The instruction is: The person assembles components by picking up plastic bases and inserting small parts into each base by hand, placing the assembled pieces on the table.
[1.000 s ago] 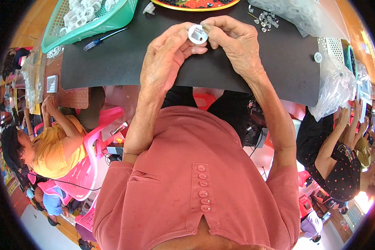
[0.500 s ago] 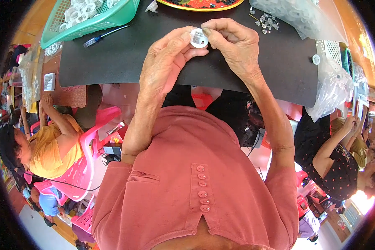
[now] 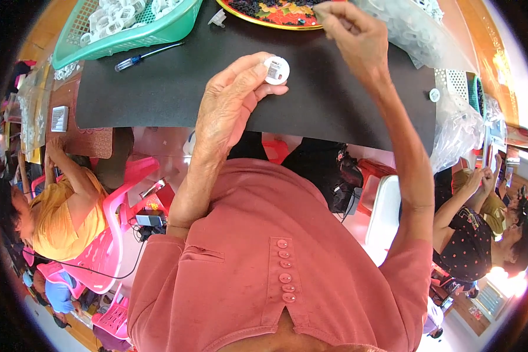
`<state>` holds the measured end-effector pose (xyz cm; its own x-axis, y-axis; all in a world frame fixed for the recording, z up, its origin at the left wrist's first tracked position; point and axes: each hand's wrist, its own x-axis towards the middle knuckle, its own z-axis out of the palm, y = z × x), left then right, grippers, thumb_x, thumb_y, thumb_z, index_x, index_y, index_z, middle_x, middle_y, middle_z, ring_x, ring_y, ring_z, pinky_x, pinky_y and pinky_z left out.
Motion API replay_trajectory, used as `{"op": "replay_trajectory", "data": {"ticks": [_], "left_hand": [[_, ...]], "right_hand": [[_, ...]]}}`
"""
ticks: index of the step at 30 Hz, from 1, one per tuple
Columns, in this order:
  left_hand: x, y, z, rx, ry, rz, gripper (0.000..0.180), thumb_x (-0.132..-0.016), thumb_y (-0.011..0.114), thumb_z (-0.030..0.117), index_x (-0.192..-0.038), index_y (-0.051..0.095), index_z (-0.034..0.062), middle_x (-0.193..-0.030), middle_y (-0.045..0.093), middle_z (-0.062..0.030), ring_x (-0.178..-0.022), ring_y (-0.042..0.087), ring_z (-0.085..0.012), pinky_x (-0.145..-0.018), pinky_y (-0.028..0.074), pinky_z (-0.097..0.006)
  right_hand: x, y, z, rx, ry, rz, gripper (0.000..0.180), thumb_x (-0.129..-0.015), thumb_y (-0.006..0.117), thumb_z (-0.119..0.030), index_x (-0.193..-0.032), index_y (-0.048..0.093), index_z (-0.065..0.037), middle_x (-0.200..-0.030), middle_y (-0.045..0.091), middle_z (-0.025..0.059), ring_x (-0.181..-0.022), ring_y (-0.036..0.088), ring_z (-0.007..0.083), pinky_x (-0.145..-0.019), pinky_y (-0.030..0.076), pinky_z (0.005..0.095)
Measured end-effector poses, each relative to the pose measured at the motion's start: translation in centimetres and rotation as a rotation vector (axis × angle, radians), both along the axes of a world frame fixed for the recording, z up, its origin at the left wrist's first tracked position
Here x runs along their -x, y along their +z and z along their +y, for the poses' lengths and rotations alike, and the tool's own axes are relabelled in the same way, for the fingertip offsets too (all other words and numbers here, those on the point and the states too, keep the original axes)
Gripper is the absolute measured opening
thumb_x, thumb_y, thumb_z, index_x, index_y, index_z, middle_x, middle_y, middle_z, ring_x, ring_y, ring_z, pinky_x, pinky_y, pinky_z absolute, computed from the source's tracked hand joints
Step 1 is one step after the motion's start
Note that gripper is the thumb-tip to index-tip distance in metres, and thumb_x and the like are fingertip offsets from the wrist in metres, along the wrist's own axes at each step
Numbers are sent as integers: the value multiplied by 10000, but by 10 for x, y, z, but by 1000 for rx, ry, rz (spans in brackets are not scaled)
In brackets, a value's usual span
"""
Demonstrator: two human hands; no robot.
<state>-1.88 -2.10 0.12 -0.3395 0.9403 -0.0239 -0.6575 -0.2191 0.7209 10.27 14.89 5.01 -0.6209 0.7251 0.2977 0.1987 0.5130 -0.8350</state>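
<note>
My left hand [image 3: 232,100] holds a small round white plastic part [image 3: 276,70] between thumb and fingertips above the black table mat [image 3: 176,88]. My right hand [image 3: 355,38] is stretched farther out, fingers pinched together at the edge of a patterned tray [image 3: 264,14] with a yellow rim. Whether the pinched fingers hold anything is hidden.
A green basket [image 3: 135,29] full of white plastic parts stands at the far left, a blue-handled screwdriver [image 3: 144,57] beside it. Clear plastic bags [image 3: 410,29] of parts lie at the right. One loose white part [image 3: 435,94] rests on the mat. People sit on either side on chairs.
My right hand has let go of the white part and moved away to the tray's edge. My left hand keeps the part and has turned it.
</note>
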Motion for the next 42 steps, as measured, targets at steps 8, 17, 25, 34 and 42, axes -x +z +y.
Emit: {"op": "replay_trajectory", "data": {"ticks": [8, 17, 25, 34, 42], "left_hand": [[0, -3, 2, 7, -10, -4, 248, -918, 539, 110, -1082, 592, -68, -1025, 611, -132, -936, 609, -197, -795, 543, -361], [-1, -1, 0, -21, -28, -22, 237, -915, 544, 106, -1080, 602, -54, -989, 624, -120, -909, 616, -188, -792, 544, -350], [-1, 1, 2, -9, -30, 2, 235, -911, 546, 93, -1084, 599, -57, -989, 625, -121, -903, 614, -182, -788, 545, -348], [1, -3, 1, 34, -51, 53, 319, -908, 560, 171, -1120, 555, -67, -1050, 603, -136, -970, 602, -213, -823, 528, -379], [0, -2, 2, 30, -36, 15, 272, -906, 558, 127, -1103, 578, -59, -1020, 614, -132, -935, 610, -199, -804, 540, -362]], "right_hand": [[25, 15, 54, -409, 342, -500, 162, -788, 618, -138, -875, 663, -9, -780, 651, 172, -715, 644, 253, -673, 497, 322], [40, 13, 49, -295, 302, -453, 160, -803, 609, -127, -890, 673, -9, -805, 676, 145, -720, 650, 231, -694, 503, 316], [31, 1, 65, -327, 200, -420, 137, -797, 616, -106, -876, 667, -7, -799, 676, 140, -727, 653, 218, -681, 508, 301], [45, 1, 50, -566, 617, 98, 138, -748, 643, -87, -851, 679, -3, -791, 656, 159, -702, 639, 265, -671, 505, 335], [51, -3, 51, -512, 415, -372, 147, -755, 628, -103, -835, 682, 7, -788, 650, 179, -710, 640, 303, -663, 503, 353]]}}
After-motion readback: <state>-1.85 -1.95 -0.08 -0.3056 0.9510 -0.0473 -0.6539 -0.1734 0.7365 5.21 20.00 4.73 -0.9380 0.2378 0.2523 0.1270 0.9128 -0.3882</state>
